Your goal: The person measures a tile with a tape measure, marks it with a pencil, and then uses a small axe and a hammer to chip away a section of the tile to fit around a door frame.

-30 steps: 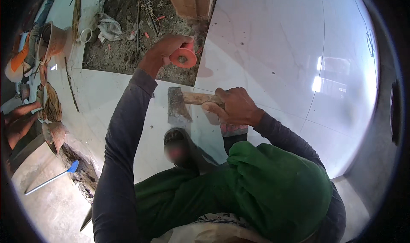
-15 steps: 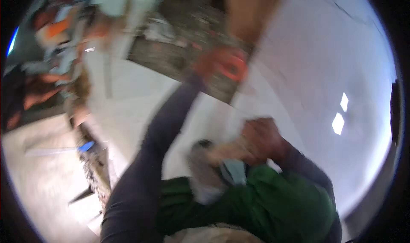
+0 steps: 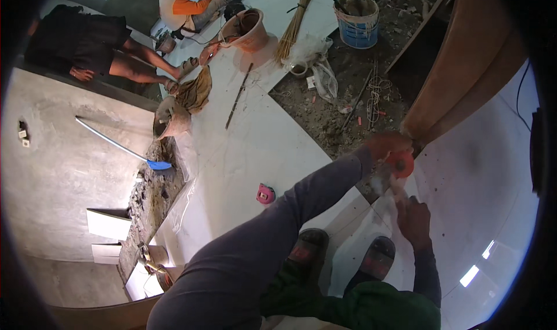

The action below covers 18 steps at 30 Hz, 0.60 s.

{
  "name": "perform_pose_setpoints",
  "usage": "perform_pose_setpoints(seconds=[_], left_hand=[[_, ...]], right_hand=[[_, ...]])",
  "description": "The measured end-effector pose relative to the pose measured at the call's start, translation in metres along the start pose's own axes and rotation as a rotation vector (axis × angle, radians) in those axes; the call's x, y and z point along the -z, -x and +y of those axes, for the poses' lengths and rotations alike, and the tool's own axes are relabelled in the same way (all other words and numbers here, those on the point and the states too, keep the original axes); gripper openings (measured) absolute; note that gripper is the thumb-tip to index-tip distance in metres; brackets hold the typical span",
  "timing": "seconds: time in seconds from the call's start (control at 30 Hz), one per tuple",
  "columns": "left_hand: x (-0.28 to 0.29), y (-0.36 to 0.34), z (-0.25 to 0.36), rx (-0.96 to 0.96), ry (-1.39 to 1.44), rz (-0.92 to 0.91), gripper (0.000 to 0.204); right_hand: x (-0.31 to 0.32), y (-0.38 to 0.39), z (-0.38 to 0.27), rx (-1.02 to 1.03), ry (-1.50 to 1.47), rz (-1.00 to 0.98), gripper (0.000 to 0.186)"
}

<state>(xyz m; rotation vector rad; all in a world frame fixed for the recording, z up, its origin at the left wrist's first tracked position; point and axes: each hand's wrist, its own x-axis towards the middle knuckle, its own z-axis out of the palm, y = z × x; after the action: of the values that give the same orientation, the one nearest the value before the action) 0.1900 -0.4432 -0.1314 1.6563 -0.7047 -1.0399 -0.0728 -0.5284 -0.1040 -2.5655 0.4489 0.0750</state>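
My left hand [image 3: 387, 145] is blurred, closed on a red round thing with a dark centre [image 3: 401, 163]; its exact kind does not show. It is at the corner of the dirt patch, beside the foot of a brown wooden post [image 3: 441, 92]. Just below it, my right hand [image 3: 413, 221] is closed, fingers pointing up towards the red thing. Whatever the right hand grips is lost in a pale blur. A pink tape measure [image 3: 266, 194] lies on the white tiles, left of my left forearm.
My sandalled feet [image 3: 376, 257] stand on white floor tiles [image 3: 278, 150]. Bare dirt [image 3: 331, 127] holds a blue bucket [image 3: 357, 25], string and plastic. Farther off are a broom of sticks [image 3: 295, 25], a clay-coloured tub [image 3: 246, 31] and two people [image 3: 191, 5]. A blue-headed broom [image 3: 158, 165] leans at left.
The view has swung and sharpened, bringing the tape measure, bucket and my feet into clear sight. My hands, apart before, are now close together, with the red round thing still at my left hand.
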Motion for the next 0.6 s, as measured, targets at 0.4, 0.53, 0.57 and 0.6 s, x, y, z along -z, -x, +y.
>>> perform_pose_setpoints(seconds=[0.4, 0.53, 0.57, 0.6], left_hand=[[0.021, 0.011, -0.030, -0.420, 0.071, -0.408, 0.057], [0.016, 0.004, -0.016, 0.370, 0.255, -0.197, 0.043], [0.017, 0.007, -0.014, 0.335, 0.101, -0.228, 0.040], [0.014, 0.008, -0.013, 0.295, -0.047, -0.258, 0.038]], right_hand=[[0.005, 0.017, -0.026, -0.067, -0.216, -0.061, 0.049], [0.023, 0.044, -0.051, -0.054, -0.459, -0.110, 0.056], [0.023, 0.050, -0.051, -0.072, -0.549, -0.142, 0.058], [0.022, 0.055, -0.047, -0.100, -0.548, -0.136, 0.058]])
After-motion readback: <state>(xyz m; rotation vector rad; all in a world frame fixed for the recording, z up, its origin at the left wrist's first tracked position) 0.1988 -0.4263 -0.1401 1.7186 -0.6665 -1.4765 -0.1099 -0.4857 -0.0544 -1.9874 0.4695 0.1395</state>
